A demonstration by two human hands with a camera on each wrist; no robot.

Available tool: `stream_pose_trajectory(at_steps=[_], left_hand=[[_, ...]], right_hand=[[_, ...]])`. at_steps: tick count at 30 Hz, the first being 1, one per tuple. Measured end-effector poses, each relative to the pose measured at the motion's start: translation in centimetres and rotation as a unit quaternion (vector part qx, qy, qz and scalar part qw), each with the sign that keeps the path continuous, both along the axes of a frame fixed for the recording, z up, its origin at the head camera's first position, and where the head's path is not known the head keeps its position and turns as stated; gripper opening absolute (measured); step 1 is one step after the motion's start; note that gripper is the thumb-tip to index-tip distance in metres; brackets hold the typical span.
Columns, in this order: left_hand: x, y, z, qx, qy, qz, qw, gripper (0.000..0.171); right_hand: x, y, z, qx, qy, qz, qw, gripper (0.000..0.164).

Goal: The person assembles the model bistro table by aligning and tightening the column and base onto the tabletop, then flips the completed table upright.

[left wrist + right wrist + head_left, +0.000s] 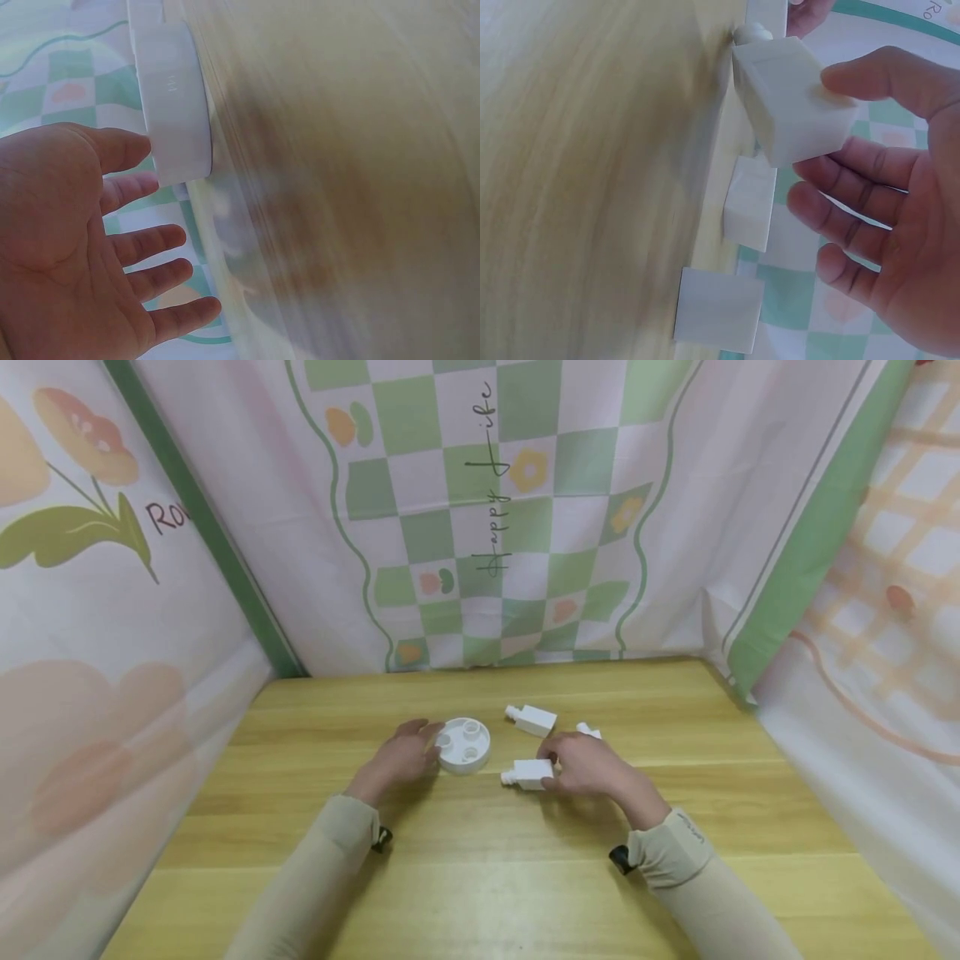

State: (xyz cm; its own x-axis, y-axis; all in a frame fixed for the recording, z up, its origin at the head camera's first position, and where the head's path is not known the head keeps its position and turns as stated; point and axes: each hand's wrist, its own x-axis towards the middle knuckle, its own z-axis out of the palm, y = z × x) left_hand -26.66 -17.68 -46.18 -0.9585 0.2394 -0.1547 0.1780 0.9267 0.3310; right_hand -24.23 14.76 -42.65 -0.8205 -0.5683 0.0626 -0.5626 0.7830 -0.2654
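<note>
A round white tray (465, 766) with several raised rings inside lies on the wooden table. At its left edge is my left hand (407, 753), with thumb and index fingertips right at the rim; its other fingers extend loosely in the left wrist view. My right hand (588, 763) pinches a white square bottle-shaped piece (791, 97) by its wide end, thumb on one side and fingers on the other. The piece lies sideways, narrow ringed neck (510, 777) pointing left toward the tray. The right hand's remaining fingers are slightly bent beside it.
Behind the held piece lies a second white bottle-shaped piece (535, 720), neck to the left. A third piece (589, 730) is partly hidden behind my right hand. Patterned curtains (495, 527) hang along the table's back and both sides.
</note>
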Motion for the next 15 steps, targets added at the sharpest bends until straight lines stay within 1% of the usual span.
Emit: stream_pose_trajectory(at_steps=[3,8,15], left_hand=[[0.03,0.04,0.03,-0.002,0.000,0.000,1.0000,0.055],[0.10,0.05,0.03,0.000,0.000,0.001,1.0000,0.055],[0.21,0.05,0.10,0.002,0.008,-0.001,1.0000,0.055]], right_hand=[[-0.05,-0.07,0.06,-0.011,0.011,-0.006,1.000,0.025],[-0.18,-0.20,0.25,-0.016,0.016,-0.023,0.999,0.024],[-0.26,-0.34,0.87,-0.048,0.007,-0.032,0.998,0.028]])
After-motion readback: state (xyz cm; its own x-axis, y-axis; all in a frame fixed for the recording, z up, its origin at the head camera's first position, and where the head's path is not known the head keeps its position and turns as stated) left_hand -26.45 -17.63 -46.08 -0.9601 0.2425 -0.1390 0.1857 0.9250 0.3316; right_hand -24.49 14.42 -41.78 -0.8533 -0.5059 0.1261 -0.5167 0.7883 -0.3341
